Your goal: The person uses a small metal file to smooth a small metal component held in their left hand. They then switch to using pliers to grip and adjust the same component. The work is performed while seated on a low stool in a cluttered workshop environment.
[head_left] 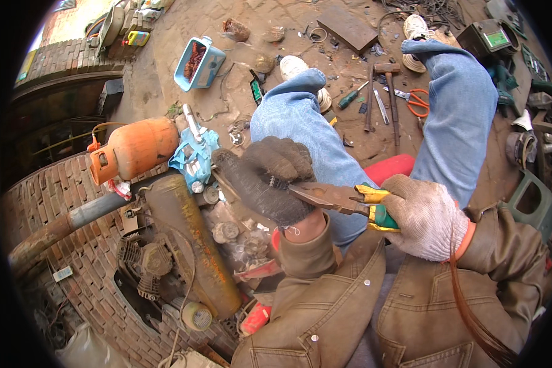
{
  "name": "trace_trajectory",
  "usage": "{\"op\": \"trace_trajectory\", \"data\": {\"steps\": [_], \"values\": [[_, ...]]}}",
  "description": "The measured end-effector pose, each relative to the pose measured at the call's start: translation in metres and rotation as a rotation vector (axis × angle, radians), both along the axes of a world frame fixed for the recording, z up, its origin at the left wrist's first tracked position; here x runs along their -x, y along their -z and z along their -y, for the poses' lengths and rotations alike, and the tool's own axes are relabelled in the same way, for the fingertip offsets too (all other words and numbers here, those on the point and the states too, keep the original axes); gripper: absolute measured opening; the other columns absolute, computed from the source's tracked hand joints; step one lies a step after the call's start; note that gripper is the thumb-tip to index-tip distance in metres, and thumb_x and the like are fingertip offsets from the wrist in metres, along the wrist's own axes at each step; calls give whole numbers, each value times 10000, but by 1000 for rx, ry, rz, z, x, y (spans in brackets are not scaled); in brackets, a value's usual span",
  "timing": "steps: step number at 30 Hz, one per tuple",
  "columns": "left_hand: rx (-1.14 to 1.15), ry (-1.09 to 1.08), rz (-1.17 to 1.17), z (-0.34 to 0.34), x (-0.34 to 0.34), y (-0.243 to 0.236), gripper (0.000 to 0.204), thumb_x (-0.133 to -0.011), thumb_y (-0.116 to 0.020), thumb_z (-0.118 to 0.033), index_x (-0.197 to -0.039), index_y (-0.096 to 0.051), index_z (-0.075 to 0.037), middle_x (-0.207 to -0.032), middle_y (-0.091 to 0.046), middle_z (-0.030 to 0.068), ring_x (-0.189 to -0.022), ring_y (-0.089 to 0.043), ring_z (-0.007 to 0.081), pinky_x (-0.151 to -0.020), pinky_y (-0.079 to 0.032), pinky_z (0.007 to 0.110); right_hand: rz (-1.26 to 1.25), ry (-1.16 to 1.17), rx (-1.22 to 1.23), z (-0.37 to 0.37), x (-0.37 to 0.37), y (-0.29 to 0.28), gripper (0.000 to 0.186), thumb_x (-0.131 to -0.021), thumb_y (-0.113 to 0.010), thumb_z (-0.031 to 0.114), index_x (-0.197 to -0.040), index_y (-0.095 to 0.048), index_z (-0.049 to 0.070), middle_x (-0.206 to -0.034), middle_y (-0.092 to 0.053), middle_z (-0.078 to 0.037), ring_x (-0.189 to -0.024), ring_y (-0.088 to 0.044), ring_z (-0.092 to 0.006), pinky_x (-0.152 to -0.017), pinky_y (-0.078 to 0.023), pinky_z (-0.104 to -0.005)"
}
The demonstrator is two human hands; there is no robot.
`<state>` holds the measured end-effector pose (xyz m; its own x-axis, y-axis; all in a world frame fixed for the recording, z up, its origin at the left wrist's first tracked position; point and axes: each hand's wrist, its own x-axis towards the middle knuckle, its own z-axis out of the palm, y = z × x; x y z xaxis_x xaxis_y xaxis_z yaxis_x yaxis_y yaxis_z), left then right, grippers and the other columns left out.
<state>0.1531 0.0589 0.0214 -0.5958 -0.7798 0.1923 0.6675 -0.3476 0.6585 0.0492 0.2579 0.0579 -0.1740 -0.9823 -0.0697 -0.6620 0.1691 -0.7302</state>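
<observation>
My left hand (266,178), in a dark, dirty glove, has its fingers curled around a small dark ridged metal piece (280,184) that is largely hidden by the glove. My right hand (428,218), in a pale knit glove, grips pliers (334,196) with green and yellow handles and rusty jaws. The jaw tips reach into my left hand at that piece; whether they bite on it is unclear. Both hands are held over my lap, between my jeans-clad legs.
An orange gas cylinder (138,150), blue container (196,64), crumpled blue bag (193,153) and long yellowed cylinder (193,245) lie left. A hammer (391,98), orange-handled scissors (420,104) and screwdriver (349,98) lie between my feet. Power tools (506,86) and metal clutter sit right.
</observation>
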Motion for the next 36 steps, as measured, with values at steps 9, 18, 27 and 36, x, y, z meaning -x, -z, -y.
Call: {"op": "trace_trajectory", "data": {"steps": [9,18,27,36], "values": [[-9,-7,54,1,-2,1,792,-1078,-196,-538,-618,-571,-14,-425,-436,97,-307,-293,154,-329,-224,270,307,27,-56,-1,6,-8,310,-855,-742,327,-909,-682,28,-860,-663,-183,-749,-673,-379,-657,-553,-453],[3,100,24,5,-12,3,799,-1075,-206,-549,-653,-626,-17,-624,-638,163,-519,-591,262,-514,-472,329,662,36,-285,-3,12,-17,300,-867,-734,301,-847,-668,9,-797,-653,-194,-754,-667,-383,-650,-538,-451],[98,32,40,6,-6,5,800,-1078,-208,-534,-584,-547,-4,-489,-485,143,-341,-356,172,-337,-284,265,25,-6,-15,-2,5,-11,292,-745,-799,189,-870,-609,6,-888,-614,-151,-746,-633,-353,-622,-507,-441],[201,10,84,8,-8,3,779,-1069,-246,-546,-644,-585,13,-463,-474,159,-326,-349,179,-314,-261,271,617,63,-246,4,12,-28,215,-839,-758,172,-827,-632,-3,-725,-581,-147,-663,-592,-367,-596,-481,-412]]}}
